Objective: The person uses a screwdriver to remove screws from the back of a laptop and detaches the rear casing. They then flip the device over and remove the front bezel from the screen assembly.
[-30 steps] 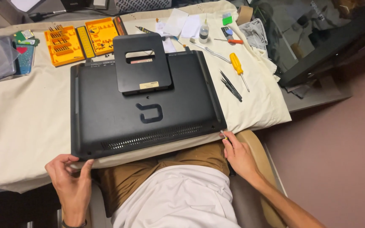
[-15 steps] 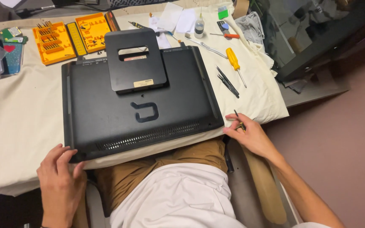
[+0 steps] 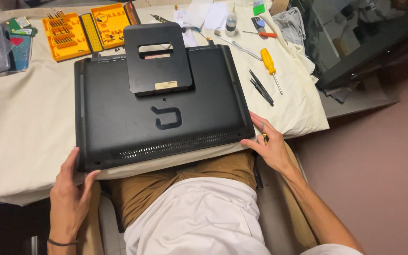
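A black monitor lies face down on a cream cloth, its flat stand folded over its back. The near edge hangs over my lap. My left hand grips the near left corner, thumb under the edge. My right hand rests against the near right corner. It holds a small screwdriver with a yellow band between its fingers.
Two open orange bit cases lie at the back left, beside a green circuit board. A yellow-handled screwdriver, black tweezers and a small bottle lie right of the monitor. A dark glass panel leans at the far right.
My right hand has slid from the near edge round to the right corner. My left hand has closed further onto the left corner. The view has shifted slightly.
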